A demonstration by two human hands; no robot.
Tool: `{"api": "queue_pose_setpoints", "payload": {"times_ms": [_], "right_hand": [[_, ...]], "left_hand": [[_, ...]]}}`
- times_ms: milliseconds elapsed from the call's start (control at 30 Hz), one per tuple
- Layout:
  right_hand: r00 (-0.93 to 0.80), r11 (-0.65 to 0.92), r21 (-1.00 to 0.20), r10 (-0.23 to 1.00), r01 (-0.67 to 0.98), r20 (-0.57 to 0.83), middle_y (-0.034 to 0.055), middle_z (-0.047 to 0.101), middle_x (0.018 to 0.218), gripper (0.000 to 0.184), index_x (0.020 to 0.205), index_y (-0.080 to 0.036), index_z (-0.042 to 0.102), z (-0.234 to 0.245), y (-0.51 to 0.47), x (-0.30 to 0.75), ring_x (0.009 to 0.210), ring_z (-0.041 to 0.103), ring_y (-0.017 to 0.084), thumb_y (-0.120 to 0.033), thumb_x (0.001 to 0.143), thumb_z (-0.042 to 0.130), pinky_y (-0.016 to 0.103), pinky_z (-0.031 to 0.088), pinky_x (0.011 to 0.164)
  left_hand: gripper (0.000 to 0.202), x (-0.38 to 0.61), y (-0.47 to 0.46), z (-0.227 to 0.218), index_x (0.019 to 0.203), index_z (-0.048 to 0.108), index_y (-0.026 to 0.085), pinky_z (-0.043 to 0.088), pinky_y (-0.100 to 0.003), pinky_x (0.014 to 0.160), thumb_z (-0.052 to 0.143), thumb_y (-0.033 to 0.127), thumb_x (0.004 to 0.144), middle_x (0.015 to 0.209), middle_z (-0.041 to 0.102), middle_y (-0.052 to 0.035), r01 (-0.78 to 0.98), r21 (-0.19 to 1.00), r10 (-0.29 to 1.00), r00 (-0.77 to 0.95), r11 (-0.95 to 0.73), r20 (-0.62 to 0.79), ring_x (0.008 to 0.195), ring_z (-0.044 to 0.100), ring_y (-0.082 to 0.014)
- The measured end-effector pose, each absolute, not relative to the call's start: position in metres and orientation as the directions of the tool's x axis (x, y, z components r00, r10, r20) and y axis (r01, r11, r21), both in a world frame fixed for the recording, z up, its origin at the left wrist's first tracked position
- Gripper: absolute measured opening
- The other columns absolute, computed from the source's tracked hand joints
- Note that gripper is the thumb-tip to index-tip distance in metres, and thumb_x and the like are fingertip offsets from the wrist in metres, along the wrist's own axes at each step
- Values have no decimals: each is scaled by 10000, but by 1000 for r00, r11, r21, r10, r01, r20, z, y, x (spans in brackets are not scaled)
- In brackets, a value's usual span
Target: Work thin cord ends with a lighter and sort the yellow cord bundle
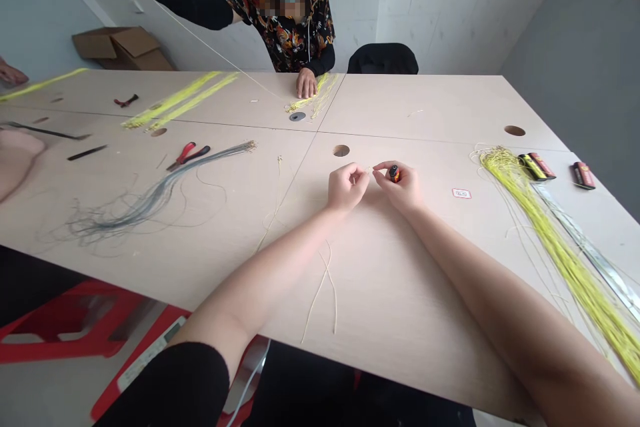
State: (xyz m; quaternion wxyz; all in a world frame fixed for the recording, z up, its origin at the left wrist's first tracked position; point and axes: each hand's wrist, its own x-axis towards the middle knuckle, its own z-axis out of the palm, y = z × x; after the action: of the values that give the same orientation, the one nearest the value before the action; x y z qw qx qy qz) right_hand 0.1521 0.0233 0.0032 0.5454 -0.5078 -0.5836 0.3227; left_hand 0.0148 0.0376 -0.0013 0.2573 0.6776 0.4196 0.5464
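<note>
My left hand (346,187) is closed in a pinch on a thin pale yellow cord (327,273) whose loose ends trail back toward me over the table (400,300). My right hand (404,185) is closed around a small black and orange object (395,173), perhaps a lighter, held right at the cord's tip. The two hands almost touch, just in front of a round hole (341,150) in the tabletop.
A bundle of yellow cords (555,240) and dark packets (537,165) lie at the right. Grey wires (150,197) and red-handled pliers (187,155) lie at the left. A person across the table (295,20) pulls a cord, with more yellow cords (180,100) nearby. Another person's hand (15,157) rests at far left.
</note>
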Motion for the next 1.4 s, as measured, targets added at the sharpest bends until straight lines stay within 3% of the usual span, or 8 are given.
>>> {"api": "queue_pose_setpoints", "payload": {"times_ms": [167, 400, 667, 1400], "right_hand": [[91, 270, -927, 949, 260, 302, -62, 340, 495, 189, 737, -170, 661, 4, 23, 151, 494, 291, 86, -349, 714, 607, 264, 278, 514], [60, 299, -914, 943, 274, 326, -7, 524, 586, 204, 706, -169, 647, 1, 25, 153, 566, 431, 115, -366, 725, 596, 269, 351, 549], [44, 332, -894, 932, 301, 361, 17, 589, 645, 214, 694, -180, 623, 0, 26, 153, 604, 478, 131, -385, 731, 574, 273, 381, 573], [14, 322, -904, 941, 280, 339, 20, 593, 660, 242, 698, -172, 625, 2, 25, 154, 607, 476, 131, -402, 753, 577, 279, 389, 585]], "left_hand": [[212, 15, 38, -1, 540, 429, 199, 299, -244, 488, 522, 245, 725, 478, 398, 57, 295, 791, 837, 66, -536, 543, 473, 369, -88], [211, 15, 38, -2, 545, 420, 200, 315, -245, 502, 515, 248, 727, 479, 409, 54, 326, 767, 826, 94, -553, 555, 479, 375, -90], [219, 15, 37, -1, 543, 406, 202, 305, -250, 501, 508, 258, 729, 480, 404, 51, 345, 746, 813, 105, -570, 573, 480, 370, -93], [206, 15, 36, -1, 544, 409, 203, 324, -252, 512, 514, 246, 716, 490, 415, 48, 351, 771, 841, 108, -532, 531, 495, 392, -99]]}}
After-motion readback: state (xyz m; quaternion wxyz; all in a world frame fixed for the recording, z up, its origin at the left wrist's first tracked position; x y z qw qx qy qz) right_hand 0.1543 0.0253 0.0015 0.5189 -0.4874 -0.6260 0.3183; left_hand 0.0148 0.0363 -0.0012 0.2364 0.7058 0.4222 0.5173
